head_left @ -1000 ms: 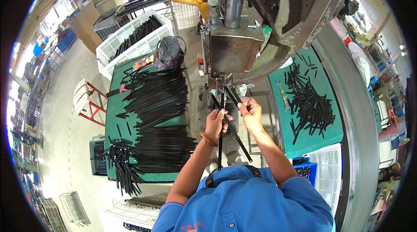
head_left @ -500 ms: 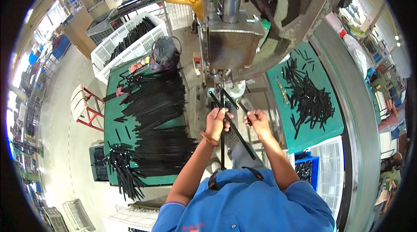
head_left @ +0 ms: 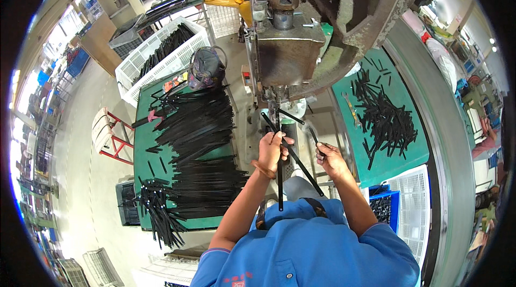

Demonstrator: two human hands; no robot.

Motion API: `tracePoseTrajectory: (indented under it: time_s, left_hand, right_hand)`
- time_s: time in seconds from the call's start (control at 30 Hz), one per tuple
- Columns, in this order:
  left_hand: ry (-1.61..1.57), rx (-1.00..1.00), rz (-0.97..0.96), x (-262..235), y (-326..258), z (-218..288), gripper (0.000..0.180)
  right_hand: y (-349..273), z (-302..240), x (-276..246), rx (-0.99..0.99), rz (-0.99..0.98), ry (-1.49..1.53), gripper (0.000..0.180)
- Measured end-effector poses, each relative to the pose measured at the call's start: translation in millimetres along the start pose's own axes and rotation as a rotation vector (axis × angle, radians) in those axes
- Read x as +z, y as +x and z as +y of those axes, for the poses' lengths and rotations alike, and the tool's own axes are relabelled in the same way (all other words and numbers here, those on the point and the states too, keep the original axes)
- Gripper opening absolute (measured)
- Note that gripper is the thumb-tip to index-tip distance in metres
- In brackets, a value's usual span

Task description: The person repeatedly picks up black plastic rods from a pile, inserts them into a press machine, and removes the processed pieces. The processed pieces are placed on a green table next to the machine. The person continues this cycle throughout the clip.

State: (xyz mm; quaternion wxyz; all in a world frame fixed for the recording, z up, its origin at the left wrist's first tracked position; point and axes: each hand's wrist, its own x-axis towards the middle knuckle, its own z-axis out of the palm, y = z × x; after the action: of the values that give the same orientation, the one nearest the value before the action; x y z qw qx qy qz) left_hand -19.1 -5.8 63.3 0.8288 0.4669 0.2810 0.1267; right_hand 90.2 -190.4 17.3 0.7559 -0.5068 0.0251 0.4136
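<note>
My left hand is closed around two long, flat black bars below the press. One long bar slants down to the right, and the other long bar runs nearly straight down toward my body. A short black bar sticks out to the right from their far end, at the press tooling; whether it is joined there I cannot tell. To the right, my right hand pinches another short black bar, which points up and away, apart from the long bars.
At left, a green table carries heaped long black bars and a dark bag. At right, another green table bears a pile of short black bars and a wrench. Beside it stands a blue bin.
My right hand has moved right and toward me with its short bar, away from the press. My left hand keeps its hold. The press's upper linkage has come down, showing less shaft.
</note>
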Motion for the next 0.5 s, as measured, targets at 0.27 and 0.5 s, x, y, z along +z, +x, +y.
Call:
tracePoseTrajectory:
  time_s: [0.27,0.5]
  left_hand:
    - [0.0,0.072,-0.018,5.0,-6.7,8.4,0.021]
    - [-0.038,0.167,0.1,-36.0,-37.1,12.5,0.017]
  right_hand:
    - [-11.0,-13.4,14.6,-0.006,-0.046,0.031,0.008]
    - [30.1,-34.5,78.8,-0.261,-0.157,-0.504,0.012]
